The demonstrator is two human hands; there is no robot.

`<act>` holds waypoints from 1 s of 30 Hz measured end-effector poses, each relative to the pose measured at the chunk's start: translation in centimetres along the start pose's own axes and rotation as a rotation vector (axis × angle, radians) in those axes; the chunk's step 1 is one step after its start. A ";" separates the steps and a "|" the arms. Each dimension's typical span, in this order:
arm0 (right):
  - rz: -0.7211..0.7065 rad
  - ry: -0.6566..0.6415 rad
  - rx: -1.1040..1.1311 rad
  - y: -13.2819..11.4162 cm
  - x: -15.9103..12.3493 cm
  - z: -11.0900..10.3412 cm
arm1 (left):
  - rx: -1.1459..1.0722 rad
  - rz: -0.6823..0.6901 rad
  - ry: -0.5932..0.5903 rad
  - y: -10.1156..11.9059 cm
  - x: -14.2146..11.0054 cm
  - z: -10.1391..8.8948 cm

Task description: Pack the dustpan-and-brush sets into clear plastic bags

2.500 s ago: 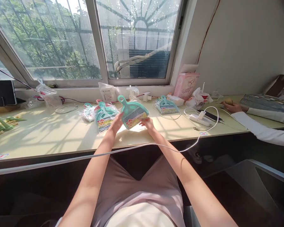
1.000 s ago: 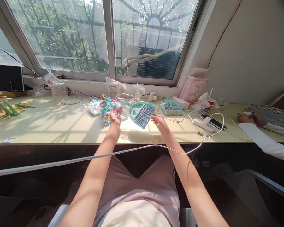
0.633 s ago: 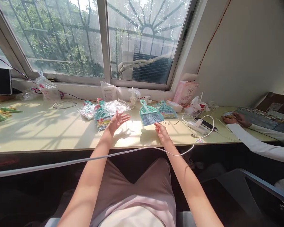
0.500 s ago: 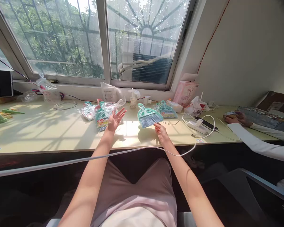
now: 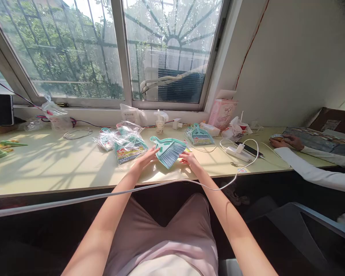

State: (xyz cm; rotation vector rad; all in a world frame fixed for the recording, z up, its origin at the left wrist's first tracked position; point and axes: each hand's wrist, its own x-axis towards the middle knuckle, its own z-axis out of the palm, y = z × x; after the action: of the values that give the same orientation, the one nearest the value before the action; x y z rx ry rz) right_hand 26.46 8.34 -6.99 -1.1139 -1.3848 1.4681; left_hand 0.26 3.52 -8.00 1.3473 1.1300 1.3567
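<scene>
Head view: dustpan [image 5: 163, 142] and brush [image 5: 171, 154] held between two hands

My left hand [image 5: 147, 157] has its grip closed on the left side of the dustpan, thumb laid over the face below the handle. My right hand [image 5: 191, 160] pinches the far corner, fingers beside the bristle tips. The pair hangs tilted in front of me, low over the sunlit counter [image 5: 60, 165], the handle pointing away to my left; whether its lower edge touches the surface I can't tell.

To hold this well, I'd press lightly and evenly from both sides, on the hard rim rather than on the bristles, which would bend. The brush lies against the pan's face, and how it is fastened I can't make out, so I'd treat it as loose: a steeper tilt might let it slide off. My left thumb seems well placed to check that; my right fingers have less to hold and probably need the firmer pinch.

Room is tighter on the left. A packaged set [image 5: 128, 152] lies just beside my left hand, with crumpled clear wrap [image 5: 132, 136] over its upper part, so my knuckles are best lifted slightly clear of the film. On the right, another packaged set [image 5: 201, 135] sits farther back. A white cable [image 5: 83, 199] crosses both forearms in view; small wrist movements should suit better than wide ones.
</scene>
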 end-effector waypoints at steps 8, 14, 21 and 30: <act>-0.380 0.414 -0.927 -2.7 -0.4 2.2 | 0.283 0.129 0.383 -0.2 1.4 0.6; -0.619 0.024 -1.166 -5.7 1.9 8.7 | 0.566 0.369 0.511 0.1 0.6 0.8; -0.561 0.023 -1.137 -6.9 2.4 11.0 | 0.616 0.428 0.540 0.6 0.0 0.7; -0.408 0.047 -1.096 -10.6 2.5 7.6 | 0.497 0.195 0.371 1.3 0.4 0.5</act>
State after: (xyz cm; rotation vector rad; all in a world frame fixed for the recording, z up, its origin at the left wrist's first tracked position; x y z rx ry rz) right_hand 18.37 9.29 3.43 -1.3323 -2.2909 0.3103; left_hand 0.81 3.69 -6.63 1.6274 1.7048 1.5745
